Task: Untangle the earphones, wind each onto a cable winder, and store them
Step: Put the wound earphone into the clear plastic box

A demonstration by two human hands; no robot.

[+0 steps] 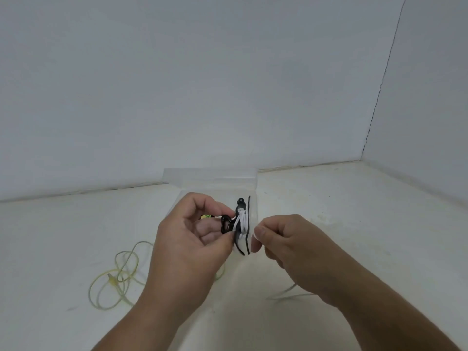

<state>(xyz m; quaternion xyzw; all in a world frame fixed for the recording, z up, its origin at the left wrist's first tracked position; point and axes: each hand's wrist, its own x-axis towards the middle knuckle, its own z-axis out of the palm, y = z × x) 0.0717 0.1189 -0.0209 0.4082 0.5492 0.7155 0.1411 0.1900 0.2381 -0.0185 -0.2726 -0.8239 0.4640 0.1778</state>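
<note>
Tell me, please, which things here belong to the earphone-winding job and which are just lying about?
Job: black winder in the left hand; white cable wound on it, pinched by the right hand; yellow earphones loose on the table; clear box behind.
Just surroundings: table, wall.

Single head-worn wide-angle view, forward and downward, close over white surface (354, 224).

White surface (354, 211): yellow earphones (115, 282), clear box (210, 178)
</note>
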